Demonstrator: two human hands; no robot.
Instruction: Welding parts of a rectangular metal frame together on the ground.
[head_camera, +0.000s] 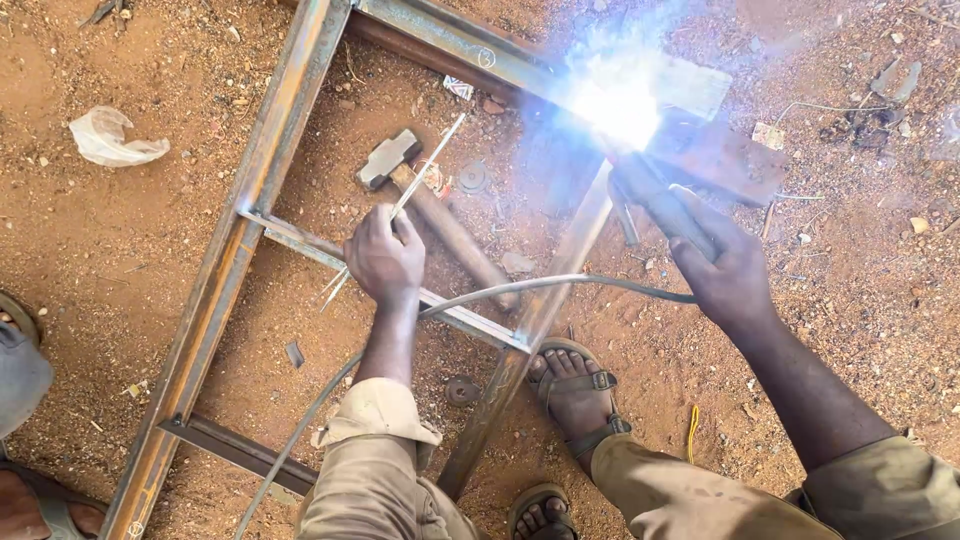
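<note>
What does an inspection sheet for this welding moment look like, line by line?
Surface: bare reddish dirt ground with small stones.
Job's things: rusty steel frame lying flat; bright welding arc at its upper bar; electrode holder in the right hand; thin welding rods in the left hand.
Clutter: hammer inside the frame; crumpled white plastic; small metal scraps.
Grippers: both hands closed on their tools; left hand rests at a crossbar.
Cables: grey cable runs from the holder across the frame toward the knees.
Surroundings: sandalled foot on the frame; another person's foot at the left edge.
</note>
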